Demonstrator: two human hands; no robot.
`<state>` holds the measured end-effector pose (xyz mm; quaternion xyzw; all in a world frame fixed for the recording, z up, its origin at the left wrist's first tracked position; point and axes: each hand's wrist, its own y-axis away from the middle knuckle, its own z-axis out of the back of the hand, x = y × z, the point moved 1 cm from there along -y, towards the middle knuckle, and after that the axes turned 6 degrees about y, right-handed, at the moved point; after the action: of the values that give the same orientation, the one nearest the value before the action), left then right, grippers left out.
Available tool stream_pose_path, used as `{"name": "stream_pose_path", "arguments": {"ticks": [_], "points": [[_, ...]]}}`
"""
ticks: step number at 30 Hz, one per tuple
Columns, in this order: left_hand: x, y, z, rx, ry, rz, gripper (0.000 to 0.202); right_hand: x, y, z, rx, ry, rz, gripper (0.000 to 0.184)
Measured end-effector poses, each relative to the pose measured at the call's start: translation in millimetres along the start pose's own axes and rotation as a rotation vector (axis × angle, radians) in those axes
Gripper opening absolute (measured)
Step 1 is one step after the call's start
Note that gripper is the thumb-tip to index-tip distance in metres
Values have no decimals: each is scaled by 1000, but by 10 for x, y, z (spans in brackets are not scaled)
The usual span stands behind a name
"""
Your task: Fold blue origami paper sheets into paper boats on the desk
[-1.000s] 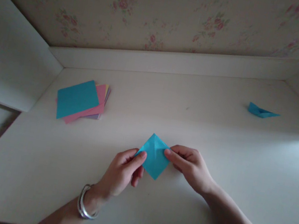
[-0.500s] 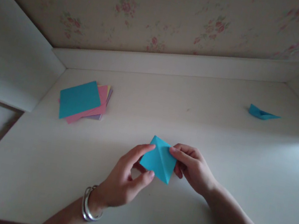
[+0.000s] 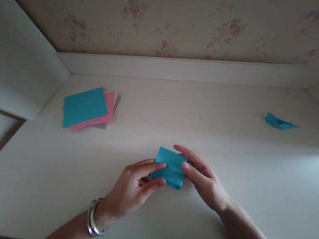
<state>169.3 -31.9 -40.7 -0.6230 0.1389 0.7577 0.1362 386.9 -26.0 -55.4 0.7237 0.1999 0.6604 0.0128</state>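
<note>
A small folded piece of blue paper (image 3: 174,164) is between my two hands, above the white table. My left hand (image 3: 133,185) grips its left side, the index finger lying across the front and the thumb along the lower edge. At the right edge, my right hand (image 3: 204,180) pinches the paper, thumb in front; its index finger stretches out behind the top corner. The paper looks roughly rectangular, with creases across its face and layered edges at the lower right corner. Two silver bangles (image 3: 93,218) circle my left wrist.
To the left on the white table (image 3: 134,123) lies a stack of coloured paper sheets (image 3: 85,108), blue on top, with pink, yellow and purple beneath. A folded blue paper boat (image 3: 280,122) rests at the far right. Behind the table rises a floral wall (image 3: 152,19).
The blue paper has gone from a diamond shape with a diagonal crease to a flatter rectangle. My right index finger has straightened out; my left hand has barely moved.
</note>
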Motion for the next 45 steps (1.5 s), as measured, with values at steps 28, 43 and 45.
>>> {"name": "stream_pose_path", "arguments": {"ticks": [28, 43, 45], "points": [[-1, -31, -8, -34, 171, 122, 31, 69, 49, -84, -121, 504, 549, 14], [42, -103, 1, -148, 464, 406, 37, -38, 105, -29, 117, 322, 424, 65], [41, -108, 5, -144, 509, 411, 37, -44, 102, -18, 120, 327, 397, 67]]}}
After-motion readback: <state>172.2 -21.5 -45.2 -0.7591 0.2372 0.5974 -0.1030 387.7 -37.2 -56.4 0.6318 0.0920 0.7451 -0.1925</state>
